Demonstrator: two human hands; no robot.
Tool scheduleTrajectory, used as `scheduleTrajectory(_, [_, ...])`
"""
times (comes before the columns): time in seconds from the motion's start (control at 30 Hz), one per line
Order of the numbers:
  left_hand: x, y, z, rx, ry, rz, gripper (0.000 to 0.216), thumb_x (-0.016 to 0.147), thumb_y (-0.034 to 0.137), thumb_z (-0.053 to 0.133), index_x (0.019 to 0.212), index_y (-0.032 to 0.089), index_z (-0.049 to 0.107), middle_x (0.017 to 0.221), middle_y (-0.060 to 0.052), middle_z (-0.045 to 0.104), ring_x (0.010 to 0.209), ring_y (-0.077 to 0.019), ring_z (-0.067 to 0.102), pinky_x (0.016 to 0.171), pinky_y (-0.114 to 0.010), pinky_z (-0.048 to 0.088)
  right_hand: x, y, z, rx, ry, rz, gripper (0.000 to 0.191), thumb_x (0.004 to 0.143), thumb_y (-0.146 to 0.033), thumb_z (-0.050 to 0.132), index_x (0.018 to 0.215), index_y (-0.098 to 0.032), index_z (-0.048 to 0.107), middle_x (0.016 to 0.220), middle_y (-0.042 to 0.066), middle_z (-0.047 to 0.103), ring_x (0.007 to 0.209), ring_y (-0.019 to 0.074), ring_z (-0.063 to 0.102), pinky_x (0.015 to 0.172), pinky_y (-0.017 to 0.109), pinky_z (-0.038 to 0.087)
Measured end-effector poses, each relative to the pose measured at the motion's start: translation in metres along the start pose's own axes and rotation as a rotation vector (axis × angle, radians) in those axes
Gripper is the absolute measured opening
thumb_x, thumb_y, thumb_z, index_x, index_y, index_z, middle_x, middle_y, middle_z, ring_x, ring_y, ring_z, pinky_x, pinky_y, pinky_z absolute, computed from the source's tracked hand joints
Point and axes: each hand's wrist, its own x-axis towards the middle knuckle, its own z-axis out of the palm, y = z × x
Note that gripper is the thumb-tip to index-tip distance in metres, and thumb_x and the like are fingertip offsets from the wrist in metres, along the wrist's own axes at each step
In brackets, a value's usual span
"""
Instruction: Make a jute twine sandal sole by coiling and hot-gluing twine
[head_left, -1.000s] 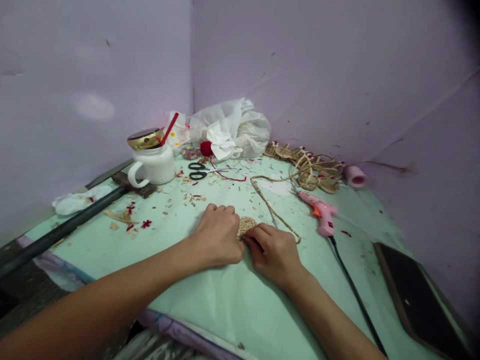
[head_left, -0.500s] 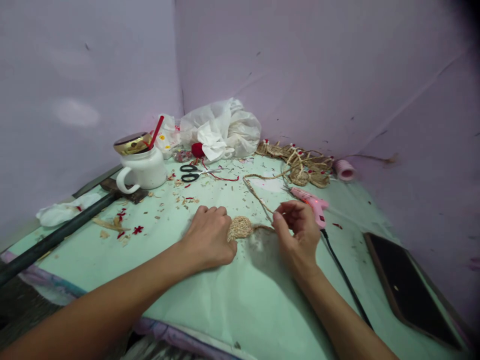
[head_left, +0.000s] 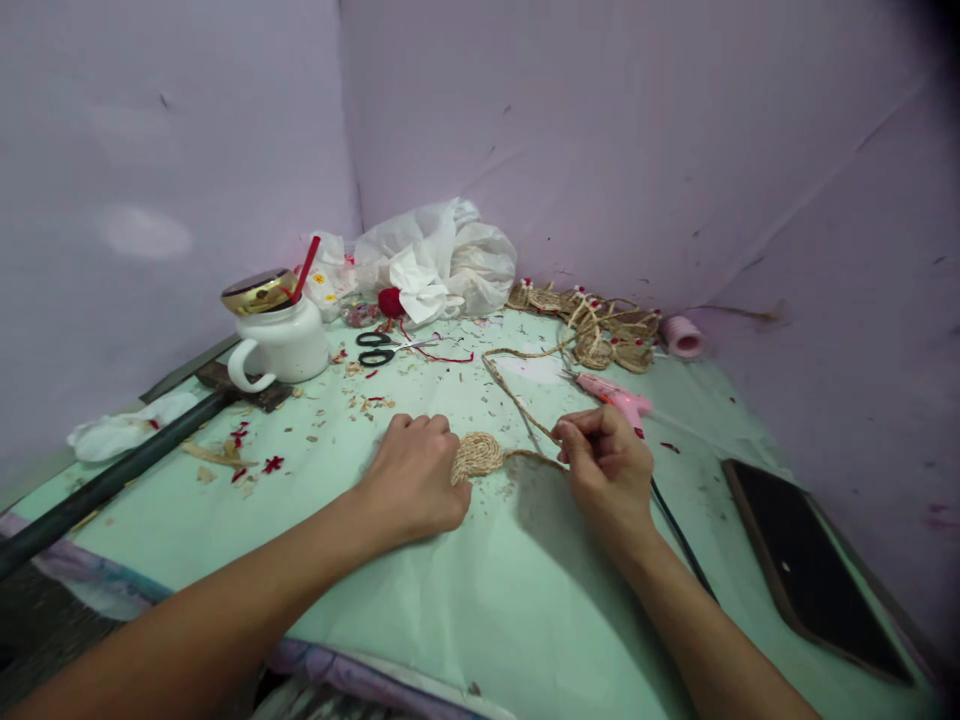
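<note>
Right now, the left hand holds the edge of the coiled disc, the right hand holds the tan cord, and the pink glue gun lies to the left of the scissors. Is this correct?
Not quite: in the head view, the pink glue gun lies to the right of the scissors. The left hand does hold the coiled disc's edge, and the right hand the tan cord.

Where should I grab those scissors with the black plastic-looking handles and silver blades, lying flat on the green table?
Best by the black finger loops, probably from the near side. The scissors lie flat with loops toward the white handled mug and blades pointing right, so that should keep fingers clear of the edges and the thin red yarn.
</note>
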Motion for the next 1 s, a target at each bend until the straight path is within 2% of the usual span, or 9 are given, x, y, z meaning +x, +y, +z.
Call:
scheduleTrajectory(0.2, [0.0,0.0,0.0,0.0,-0.003,0.002,0.023,0.073,0.038,0.051,0.072,0.017,0.062,0.086,-0.01,0.06,0.083,-0.025,0.055,0.08,-0.042,0.037,-0.006,-0.004,0.004,0.049,-0.074,0.033,0.019,0.082,-0.023,0.054,0.066,-0.022,0.044,0.047,-0.008,0.045,0.039,0.0091,0.038,0.039,0.023,0.03])
scheduleTrajectory(0.33, [0.0,0.0,0.001,0.0,0.002,0.003,0.024,0.072,0.038,0.051,0.072,0.017,0.062,0.086,-0.01,0.06,0.082,-0.0253,0.055,0.08,-0.042,0.037,-0.006,-0.009,0.006,0.039,-0.039,0.013,0.013,0.082,-0.026,0.057,0.071,-0.021,0.052,0.046,-0.008,0.041,0.039,0.0091,0.036,0.038,0.023,0.028])
scheduleTrajectory(0.4, [0.0,0.0,0.001,0.008,0.005,0.002,0.023,0.072,0.037,0.051,0.072,0.016,0.062,0.085,-0.01,0.06,0.082,-0.0254,0.055,0.079,-0.042,0.037,-0.005,-0.01,0.006,0.013,-0.08,-0.057,0.006,0.08,-0.023,0.058,0.086,-0.02,0.057,0.06,-0.004,0.052,0.049,0.0117,0.048,0.043,0.024,0.037])
scheduleTrajectory(0.43, [0.0,-0.001,0.001,0.014,0.009,0.004,0.023,0.072,0.037,0.051,0.073,0.016,0.062,0.085,-0.01,0.06,0.082,-0.0255,0.055,0.079,-0.042,0.037,-0.005,-0.01,0.006,-0.01,-0.129,-0.121,0.015,0.079,-0.021,0.058,0.094,-0.021,0.058,0.072,0.0,0.058,0.06,0.0143,0.055,0.05,0.026,0.043])
scheduleTrajectory(0.5, [0.001,0.0,0.001,0.02,0.013,0.011,0.024,0.073,0.037,0.051,0.074,0.016,0.062,0.085,-0.01,0.06,0.082,-0.0258,0.055,0.079,-0.042,0.037,-0.006,-0.01,0.006,-0.085,-0.254,-0.282,0.028,0.077,-0.017,0.059,0.104,-0.022,0.057,0.096,0.007,0.059,0.083,0.0196,0.059,0.066,0.032,0.049])
scheduleTrajectory(0.57, [0.001,0.0,0.001,0.019,0.012,0.015,0.024,0.073,0.037,0.05,0.077,0.016,0.063,0.085,-0.01,0.06,0.083,-0.0263,0.055,0.08,-0.042,0.037,-0.008,-0.009,0.008,-0.185,-0.354,-0.416,0.027,0.076,-0.016,0.06,0.102,-0.022,0.059,0.102,0.009,0.059,0.092,0.0228,0.056,0.075,0.038,0.047])
scheduleTrajectory(0.63, [0.0,0.001,0.001,0.019,0.009,0.012,0.025,0.073,0.037,0.05,0.077,0.016,0.064,0.086,-0.011,0.06,0.084,-0.0267,0.055,0.08,-0.043,0.037,-0.011,-0.01,0.011,-0.26,-0.402,-0.468,0.025,0.074,-0.017,0.061,0.1,-0.02,0.059,0.098,0.009,0.06,0.09,0.024,0.055,0.078,0.041,0.045])
scheduleTrajectory(0.83, [0.001,0.001,0.001,0.014,0.029,0.001,0.025,0.071,0.035,0.052,0.079,0.015,0.064,0.087,-0.012,0.061,0.086,-0.0271,0.056,0.081,-0.042,0.038,-0.014,-0.015,0.027,-0.368,-0.45,-0.415,0.037,0.067,-0.018,0.063,0.103,-0.016,0.058,0.1,0.01,0.06,0.093,0.0268,0.053,0.08,0.042,0.041])
scheduleTrajectory(1.0, [0.003,0.003,-0.002,0.013,0.013,-0.042,0.027,0.071,0.037,0.049,0.078,0.016,0.064,0.084,-0.011,0.063,0.082,-0.0273,0.058,0.077,-0.041,0.041,-0.011,-0.016,0.03,-0.34,-0.49,-0.376,0.042,0.066,-0.015,0.061,0.107,-0.016,0.054,0.103,0.011,0.06,0.094,0.0265,0.054,0.08,0.041,0.041])
